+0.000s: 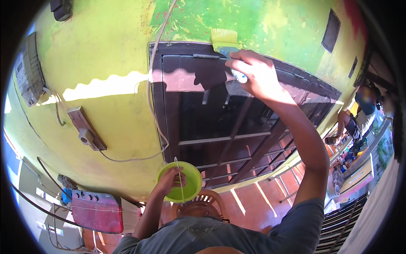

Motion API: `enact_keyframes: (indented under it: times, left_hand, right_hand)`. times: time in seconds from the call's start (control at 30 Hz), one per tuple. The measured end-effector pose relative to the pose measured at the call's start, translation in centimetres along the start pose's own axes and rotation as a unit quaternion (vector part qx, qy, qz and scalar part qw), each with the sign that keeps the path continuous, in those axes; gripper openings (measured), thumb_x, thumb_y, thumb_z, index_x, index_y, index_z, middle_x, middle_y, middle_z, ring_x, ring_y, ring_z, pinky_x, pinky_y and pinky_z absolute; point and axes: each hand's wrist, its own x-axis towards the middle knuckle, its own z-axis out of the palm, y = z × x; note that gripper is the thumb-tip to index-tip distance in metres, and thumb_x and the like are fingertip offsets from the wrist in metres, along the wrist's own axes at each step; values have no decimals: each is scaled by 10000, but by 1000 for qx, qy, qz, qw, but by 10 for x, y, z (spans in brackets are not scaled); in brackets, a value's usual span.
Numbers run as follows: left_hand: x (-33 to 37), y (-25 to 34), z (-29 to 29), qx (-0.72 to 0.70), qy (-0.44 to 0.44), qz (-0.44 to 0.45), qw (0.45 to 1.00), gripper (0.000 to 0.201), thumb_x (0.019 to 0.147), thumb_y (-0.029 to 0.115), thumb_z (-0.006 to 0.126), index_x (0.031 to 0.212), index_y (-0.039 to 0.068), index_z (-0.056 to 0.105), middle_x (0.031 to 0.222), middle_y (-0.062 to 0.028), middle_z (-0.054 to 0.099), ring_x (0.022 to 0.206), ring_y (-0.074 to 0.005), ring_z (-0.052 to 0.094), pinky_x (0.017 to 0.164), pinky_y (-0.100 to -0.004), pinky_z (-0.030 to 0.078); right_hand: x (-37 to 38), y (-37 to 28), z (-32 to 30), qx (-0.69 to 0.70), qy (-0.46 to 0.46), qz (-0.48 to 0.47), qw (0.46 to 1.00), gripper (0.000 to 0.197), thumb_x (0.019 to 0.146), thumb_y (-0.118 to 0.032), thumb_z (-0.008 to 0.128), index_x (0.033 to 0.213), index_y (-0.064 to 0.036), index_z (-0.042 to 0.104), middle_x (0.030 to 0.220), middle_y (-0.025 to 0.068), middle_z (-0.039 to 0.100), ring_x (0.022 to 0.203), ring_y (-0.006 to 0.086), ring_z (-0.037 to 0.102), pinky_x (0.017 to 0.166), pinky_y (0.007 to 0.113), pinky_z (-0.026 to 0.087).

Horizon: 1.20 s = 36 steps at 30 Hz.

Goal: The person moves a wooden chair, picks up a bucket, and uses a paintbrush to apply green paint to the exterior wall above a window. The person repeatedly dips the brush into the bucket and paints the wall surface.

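High up, my right hand (259, 76) is closed round the handle of a wide paintbrush (228, 50). Yellow-green bristles press against the green-painted wall (186, 23), just above the top edge of a dark brown window frame (186, 48). Lower down, my left hand (170, 179) is closed on the left side of a lime-green bucket (195, 189), by its white wire handle (181, 178). Light green paint seems to coat the bucket's inside; how much it holds I cannot tell.
A cable (153, 80) hangs down the wall to a socket board (86, 129). An electric meter box (28, 70) is mounted at left. Below stand a red-topped washing machine (97, 211) and a brown plastic chair (211, 202). Another person (359, 114) is at far right.
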Motion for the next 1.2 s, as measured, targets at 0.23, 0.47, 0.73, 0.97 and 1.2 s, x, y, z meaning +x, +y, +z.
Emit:
enact_keyframes:
  times: [0.23,0.47,0.73,0.97,1.2]
  left_hand:
    - [-4,9,-12,-7,13,13,1000,355,1015,360,621,1184,49,592,942,-114,689,803,-233,711,755,-381,607]
    - [-3,9,-10,0,20,-1,1000,360,1020,333,588,1219,34,573,954,-122,684,819,-244,706,772,-401,604]
    - [-3,4,-20,-23,25,14,999,363,1020,362,619,1197,46,586,942,-118,688,801,-236,711,751,-380,605]
    - [-8,5,-23,-17,30,20,999,367,1026,363,607,1207,45,573,950,-116,685,808,-233,709,758,-377,603]
    - [-14,8,-17,-4,35,14,999,385,1022,362,611,1219,36,560,953,-120,684,808,-231,709,766,-376,599]
  right_hand:
    - [4,4,-20,206,17,116,971,186,835,51,746,1001,-30,726,949,129,733,880,279,728,791,338,571]
    - [51,50,-21,115,37,102,987,109,911,-43,740,1018,-38,754,999,93,756,913,263,735,803,335,563]
    - [26,17,2,45,98,16,994,328,732,52,759,1007,-126,742,977,47,736,832,288,734,716,349,605]
    - [21,-18,-22,173,15,106,979,206,838,55,740,1008,-60,728,974,124,738,931,293,741,812,337,588]
    - [87,8,0,163,33,31,985,208,838,3,742,1032,-70,731,961,99,722,879,312,713,744,367,557]
